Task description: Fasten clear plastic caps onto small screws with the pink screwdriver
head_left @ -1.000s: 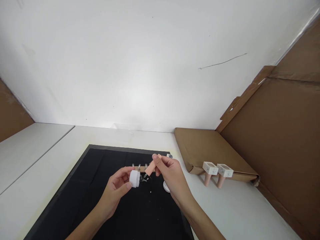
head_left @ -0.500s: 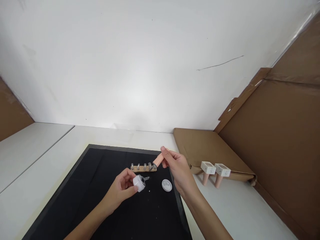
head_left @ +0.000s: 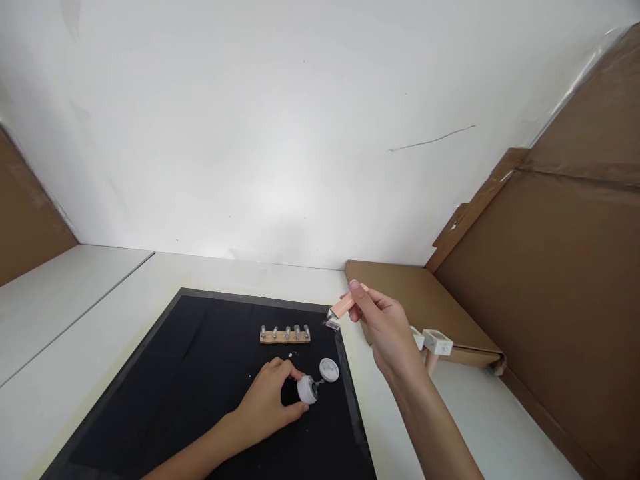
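My left hand (head_left: 274,395) grips a small white jar (head_left: 307,390) between thumb and fingers, low over the black mat. The jar is tilted, its dark opening facing right, with a bit of grey material sticking out. My right hand (head_left: 383,320) pinches a peach-coloured handle (head_left: 343,306) above the mat's right edge; its lower end has a dark tip. Just below that tip lies a small white block (head_left: 333,325). A round white lid (head_left: 329,370) rests on the mat right of the jar. Behind my left hand is a wooden strip (head_left: 285,337) bearing several small clear tubes.
The black mat (head_left: 200,360) covers much of the white table. At the right, a flat cardboard box (head_left: 400,280) lies near the wall, and white square-topped pieces with peach stems (head_left: 438,342) lean by its front edge. Cardboard panels (head_left: 560,267) stand farther right.
My left hand has moved right and nearer to me with the jar, close to the lid. My right hand has moved right, away from the wooden strip, still holding the peach handle.
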`<action>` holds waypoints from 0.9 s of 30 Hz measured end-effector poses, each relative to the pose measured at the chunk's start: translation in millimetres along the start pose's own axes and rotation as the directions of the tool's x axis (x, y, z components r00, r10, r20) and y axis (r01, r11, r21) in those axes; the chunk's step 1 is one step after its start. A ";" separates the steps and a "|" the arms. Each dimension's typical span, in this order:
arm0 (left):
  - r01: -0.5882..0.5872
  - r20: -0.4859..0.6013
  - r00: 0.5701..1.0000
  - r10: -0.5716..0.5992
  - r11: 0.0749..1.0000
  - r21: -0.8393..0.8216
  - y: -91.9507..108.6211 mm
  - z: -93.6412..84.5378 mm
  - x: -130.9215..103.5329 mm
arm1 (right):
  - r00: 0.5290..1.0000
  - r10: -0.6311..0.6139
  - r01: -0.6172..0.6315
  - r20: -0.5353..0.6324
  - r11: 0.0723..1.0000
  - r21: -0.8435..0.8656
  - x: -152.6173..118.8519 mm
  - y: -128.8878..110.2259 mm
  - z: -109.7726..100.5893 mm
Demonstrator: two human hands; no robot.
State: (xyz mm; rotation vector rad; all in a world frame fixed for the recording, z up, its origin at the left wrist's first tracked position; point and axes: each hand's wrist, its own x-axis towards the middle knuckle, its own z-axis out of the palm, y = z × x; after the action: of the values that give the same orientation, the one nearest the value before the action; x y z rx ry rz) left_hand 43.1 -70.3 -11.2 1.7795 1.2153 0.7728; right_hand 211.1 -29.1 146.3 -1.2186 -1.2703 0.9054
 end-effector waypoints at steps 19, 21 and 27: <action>0.088 -0.393 0.919 -0.014 0.981 0.172 -20.8 -52.7 20.9 | 0.999 -0.044 0.044 -0.014 0.999 0.026 -4.7 -13.0 -19.3; 0.082 -0.371 0.928 -0.019 0.984 0.156 -24.8 -53.9 27.0 | 0.999 -0.049 0.049 -0.014 0.998 0.027 -5.2 -14.6 -20.9; 0.030 -0.299 0.954 -0.008 0.997 0.069 -28.8 -58.7 33.4 | 0.998 -0.056 0.056 -0.017 0.998 0.016 -8.5 -21.7 -25.3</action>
State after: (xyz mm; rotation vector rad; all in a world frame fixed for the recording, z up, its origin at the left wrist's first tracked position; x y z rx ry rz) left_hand -6.8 -16.5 -8.0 1.7497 1.4723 1.0263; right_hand 231.9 -45.2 168.4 -1.1702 -1.2756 0.8620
